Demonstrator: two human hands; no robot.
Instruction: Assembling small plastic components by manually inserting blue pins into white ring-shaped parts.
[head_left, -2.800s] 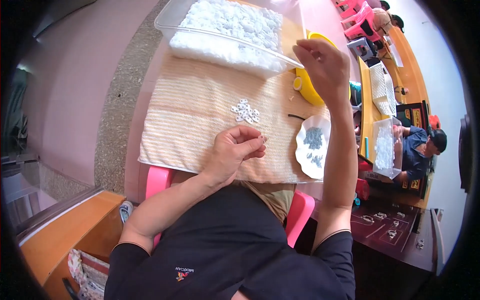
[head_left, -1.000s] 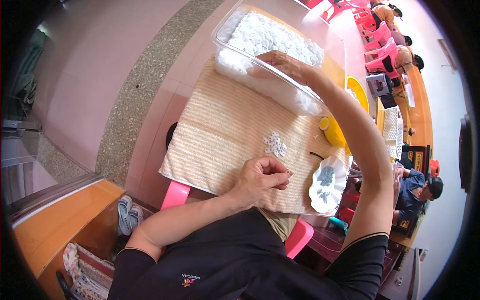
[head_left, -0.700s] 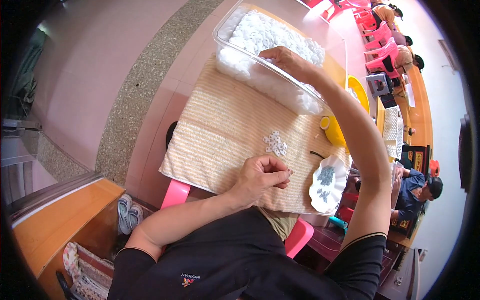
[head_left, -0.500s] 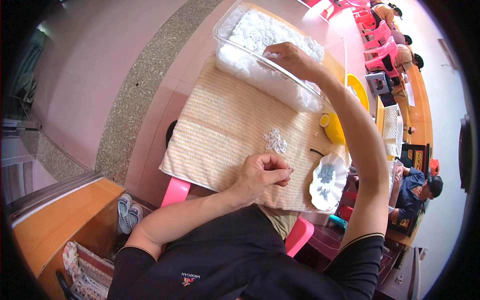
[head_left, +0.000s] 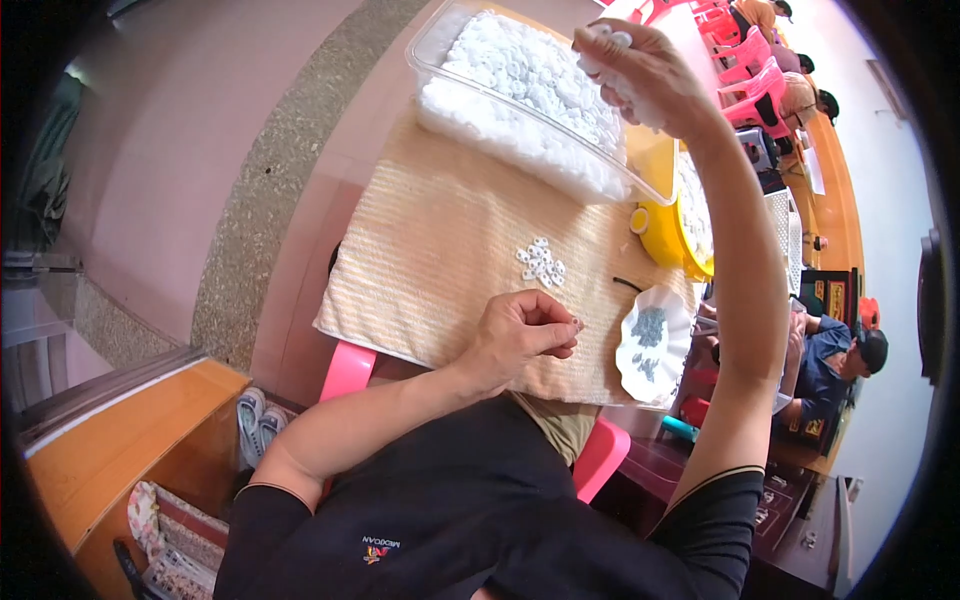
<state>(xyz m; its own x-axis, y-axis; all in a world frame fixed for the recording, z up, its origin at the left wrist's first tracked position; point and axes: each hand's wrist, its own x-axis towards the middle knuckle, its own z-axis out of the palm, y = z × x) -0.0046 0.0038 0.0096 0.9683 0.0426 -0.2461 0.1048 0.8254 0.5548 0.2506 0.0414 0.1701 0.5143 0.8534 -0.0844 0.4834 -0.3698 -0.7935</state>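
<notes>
My right hand (head_left: 655,80) is raised over the right end of a clear plastic bin (head_left: 430,75). Its fingers are closed round several small white ring-like pieces (head_left: 612,38). The bin is heaped with the same kind of white pieces (head_left: 530,80). Low over the front of the striped towel (head_left: 420,220), my left hand (head_left: 515,338) pinches with thumb and forefinger; a tiny thing at the fingertips is too small to name. A little pile of white pieces with dark holes (head_left: 540,262) lies just beyond it. Right of it sits a white scalloped dish (head_left: 632,372) with small dark grey bits (head_left: 650,328).
A yellow tub (head_left: 662,238) of white pieces stands right of the bin. A short black stick-like thing (head_left: 627,284) lies near the dish. Pink stool parts (head_left: 348,370) show under the table. At right, a person in a cap (head_left: 835,360) sits; others sit on pink chairs (head_left: 755,95) farther off.
My right hand has come up out of the bin, to the right, with white pieces in its grasp. My left hand keeps its pinch in nearly the same place.
</notes>
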